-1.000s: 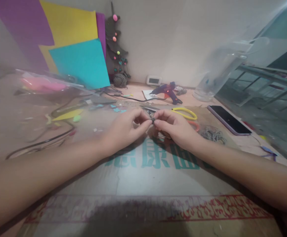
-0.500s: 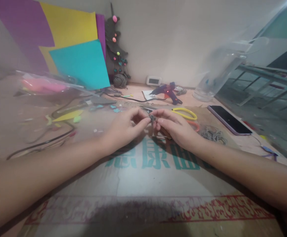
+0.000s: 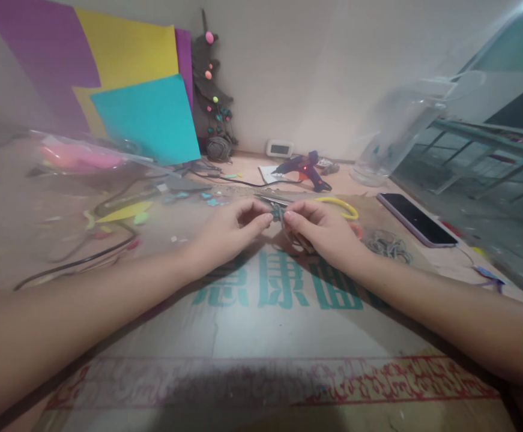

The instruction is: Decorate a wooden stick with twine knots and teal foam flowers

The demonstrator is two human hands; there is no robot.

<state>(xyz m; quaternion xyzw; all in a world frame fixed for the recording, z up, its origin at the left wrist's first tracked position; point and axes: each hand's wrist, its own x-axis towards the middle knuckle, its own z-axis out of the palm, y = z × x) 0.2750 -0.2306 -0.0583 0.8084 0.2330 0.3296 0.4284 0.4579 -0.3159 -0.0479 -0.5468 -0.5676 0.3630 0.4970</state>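
Note:
Between my fingertips is a small knotted bit of grey cord, with a darker greenish part at its left end. My left hand pinches that left end between thumb and forefinger. On the other side, my right hand grips the cord with its thumb and bent fingers, and a loose loop hangs below them. Scissors with yellow and orange handles lie just behind my right hand, which partly covers them. To the right rests a tangled heap of grey cord.
A dark glue gun with a red light stands at the back near a small white clock. At the right are a phone and a clear plastic jug. Coloured sheets lean on the wall, left. A black cable crosses the left side.
My right fingers have shifted slightly on the cord and closed in more. More of the knotted piece and a hanging loop now show between my hands.

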